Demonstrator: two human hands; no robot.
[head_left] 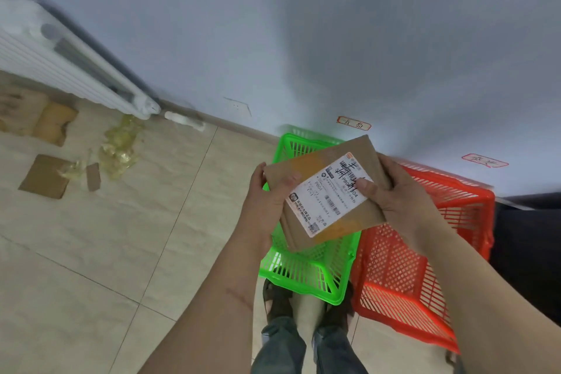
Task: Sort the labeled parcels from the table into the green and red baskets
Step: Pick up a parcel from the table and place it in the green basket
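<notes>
Both hands, the left hand [267,191] and right hand [394,188], grip the labeled parcel [326,193] held above the green basket [303,276], beside the red basket [403,276]; read its label first, then lower it flat before releasing.

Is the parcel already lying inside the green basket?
No. Both the left hand and the right hand hold the parcel up above the green basket.
</notes>
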